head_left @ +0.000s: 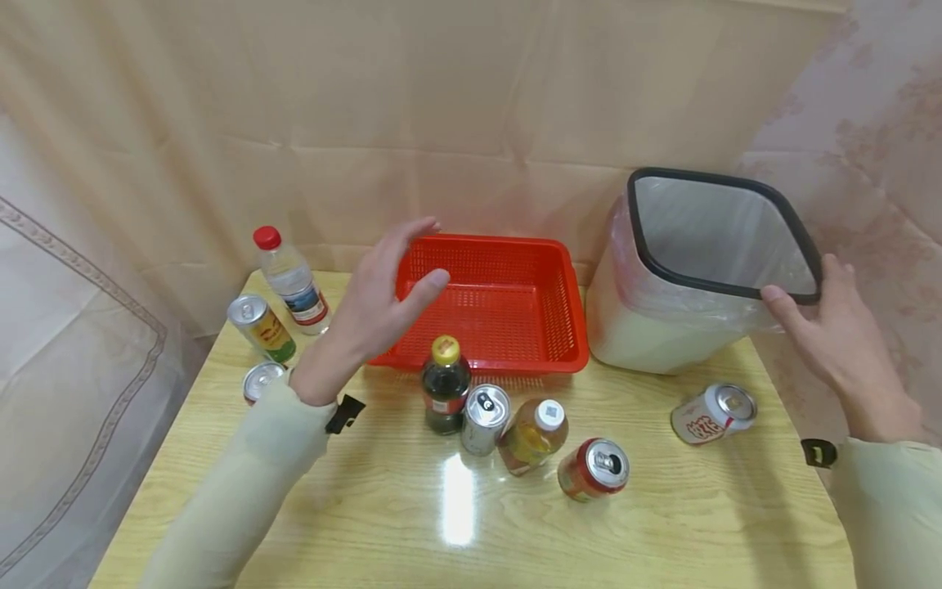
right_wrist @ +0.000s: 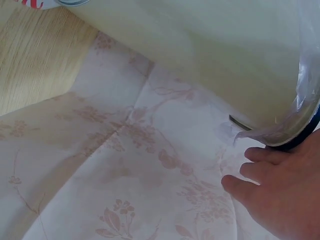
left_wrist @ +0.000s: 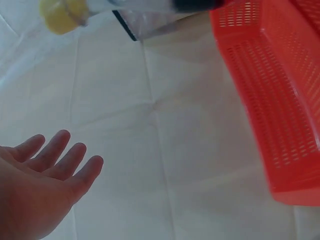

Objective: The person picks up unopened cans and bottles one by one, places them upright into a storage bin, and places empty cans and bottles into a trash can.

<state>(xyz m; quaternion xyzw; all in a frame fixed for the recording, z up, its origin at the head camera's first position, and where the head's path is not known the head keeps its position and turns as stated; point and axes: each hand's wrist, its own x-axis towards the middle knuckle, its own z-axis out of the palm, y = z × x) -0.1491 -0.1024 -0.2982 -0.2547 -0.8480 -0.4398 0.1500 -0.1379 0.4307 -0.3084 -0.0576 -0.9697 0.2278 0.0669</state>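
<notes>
My left hand point(head_left: 379, 298) hovers over the left end of a red plastic basket point(head_left: 486, 327), fingers and thumb apart, holding nothing. In the left wrist view its fingers point(left_wrist: 65, 162) are spread and lightly bent. At the near right corner of a cream trash bin point(head_left: 655, 327) is my right hand point(head_left: 846, 335). Its thumb lies at the front of the black rim point(head_left: 706, 282), the fingers along the outer right side. The right wrist view shows those fingers point(right_wrist: 265, 172) extended beside the rim. A clear plastic liner point(head_left: 677, 294) hangs over the bin's edge.
Before the basket stand a yellow-capped dark bottle point(head_left: 446, 388), a silver can point(head_left: 486, 419), a white-capped amber bottle point(head_left: 533, 436) and a red can point(head_left: 592, 470). A white can point(head_left: 714, 413) is by the bin. At left are a red-capped bottle point(head_left: 293, 282) and a yellow-green can point(head_left: 262, 329).
</notes>
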